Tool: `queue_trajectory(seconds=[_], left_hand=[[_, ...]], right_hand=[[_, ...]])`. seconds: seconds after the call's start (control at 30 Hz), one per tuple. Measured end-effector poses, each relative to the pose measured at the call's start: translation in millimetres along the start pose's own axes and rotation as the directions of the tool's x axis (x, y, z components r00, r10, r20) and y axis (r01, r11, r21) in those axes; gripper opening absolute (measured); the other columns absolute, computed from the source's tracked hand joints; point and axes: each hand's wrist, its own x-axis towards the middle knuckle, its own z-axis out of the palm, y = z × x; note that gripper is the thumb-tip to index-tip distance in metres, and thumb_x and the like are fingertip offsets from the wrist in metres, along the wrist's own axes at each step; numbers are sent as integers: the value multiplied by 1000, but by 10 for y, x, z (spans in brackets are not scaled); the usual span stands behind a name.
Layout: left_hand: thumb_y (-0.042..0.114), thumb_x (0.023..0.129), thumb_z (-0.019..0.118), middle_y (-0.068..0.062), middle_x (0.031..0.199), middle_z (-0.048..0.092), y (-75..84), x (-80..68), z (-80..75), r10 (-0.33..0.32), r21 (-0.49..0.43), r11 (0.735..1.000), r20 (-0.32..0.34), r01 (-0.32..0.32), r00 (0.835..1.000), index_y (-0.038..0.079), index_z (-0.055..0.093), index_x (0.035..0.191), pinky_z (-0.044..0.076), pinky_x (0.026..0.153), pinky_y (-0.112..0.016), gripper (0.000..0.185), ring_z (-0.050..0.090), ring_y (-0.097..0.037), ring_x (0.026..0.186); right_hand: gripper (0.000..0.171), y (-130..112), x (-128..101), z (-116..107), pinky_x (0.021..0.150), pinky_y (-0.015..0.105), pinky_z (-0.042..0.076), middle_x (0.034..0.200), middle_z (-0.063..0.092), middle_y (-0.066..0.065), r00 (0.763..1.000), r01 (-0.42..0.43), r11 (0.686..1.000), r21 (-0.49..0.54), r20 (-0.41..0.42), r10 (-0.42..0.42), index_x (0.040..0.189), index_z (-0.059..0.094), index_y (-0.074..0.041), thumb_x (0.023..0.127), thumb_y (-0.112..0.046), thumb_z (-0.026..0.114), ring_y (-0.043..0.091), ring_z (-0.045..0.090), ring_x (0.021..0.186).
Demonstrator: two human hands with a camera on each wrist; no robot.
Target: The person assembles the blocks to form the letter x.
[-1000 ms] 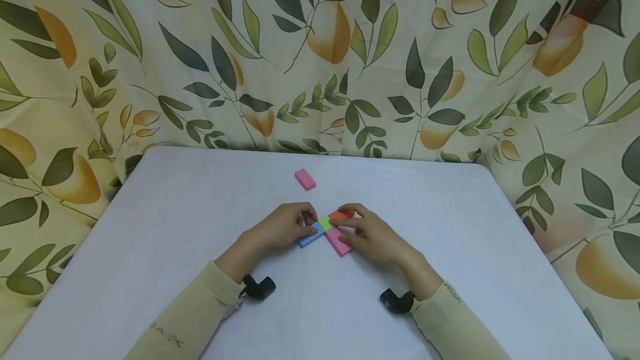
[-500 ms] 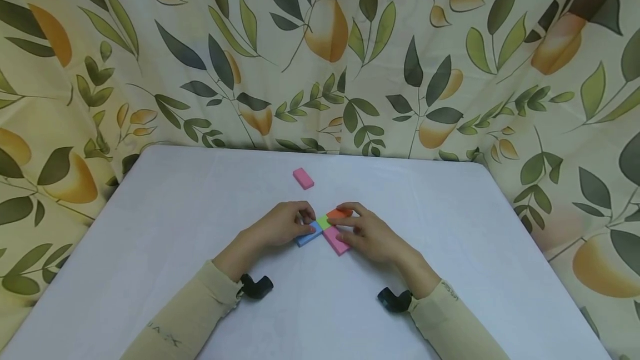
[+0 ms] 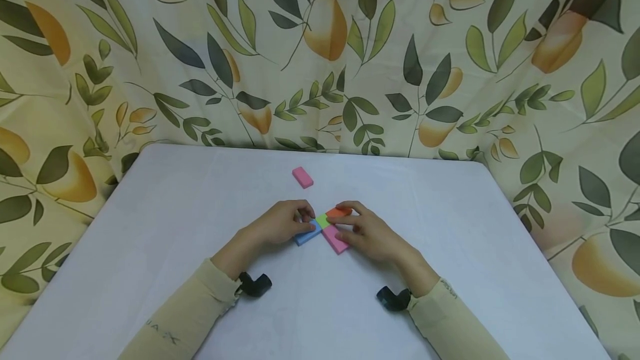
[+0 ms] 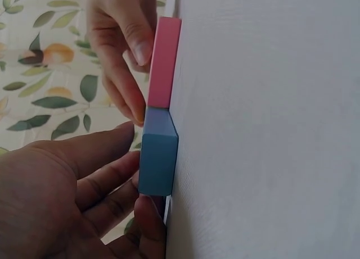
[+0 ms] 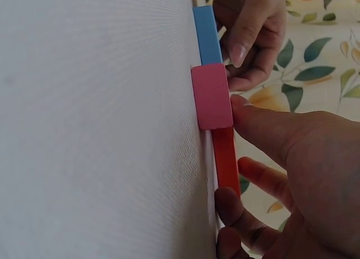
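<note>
Four-colour flat blocks lie together at the table's middle: a blue block (image 3: 307, 235), a lime-green block (image 3: 321, 221), an orange block (image 3: 336, 212) and a pink block (image 3: 334, 239). My left hand (image 3: 279, 223) grips the blue block, thumb on its top and fingers at its far side, as the left wrist view also shows. With its thumb on the pink block (image 5: 212, 97), my right hand (image 3: 372, 235) curls its fingers to the orange block (image 5: 226, 163). One right finger reaches to the green block. Fingers partly cover the blue and orange blocks.
Farther back on the white table (image 3: 150, 226) lies another pink block (image 3: 303, 177), apart from the group. A patterned cloth (image 3: 320, 99) with leaves and fruit hangs behind the table and along its sides. A black wrist camera (image 3: 255, 285) sits at each cuff.
Both hands keep their hold on the joined blocks, which look unmoved. The whole head view has shifted very slightly.
</note>
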Motion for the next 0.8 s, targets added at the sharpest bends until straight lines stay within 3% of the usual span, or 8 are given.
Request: queue_trajectory(seconds=[0.27, 0.53, 0.8], left_hand=[[38, 92, 64, 9, 97, 61, 7, -10, -27, -19, 21, 1000, 5, 19, 1000, 26, 63, 109, 49, 77, -29, 21, 56, -13, 92], [41, 92, 63, 9, 99, 61, -40, 21, -69, -45, 55, 997, -29, 46, 999, 27, 63, 110, 49, 80, -29, 23, 56, -13, 93], [34, 92, 64, 8, 96, 62, -68, 47, -157, -43, 70, 996, -80, 48, 996, 23, 63, 110, 49, 83, -31, 21, 57, -13, 93]], right_hand=[[35, 9, -24, -5, 93, 38, 40, 146, 35, -17, 998, -53, 998, 40, 16, 53, 129, 58, -44, 94, -45, 59, 14, 48, 120], [35, 29, -24, -2, 100, 41, 41, 147, 34, -17, 998, -60, 997, 41, 15, 60, 128, 58, -46, 93, -47, 59, 16, 46, 126], [35, 40, -25, -11, 104, 46, 40, 148, 34, -16, 999, -50, 998, 43, 20, 49, 128, 59, -45, 93, -46, 60, 17, 42, 131]])
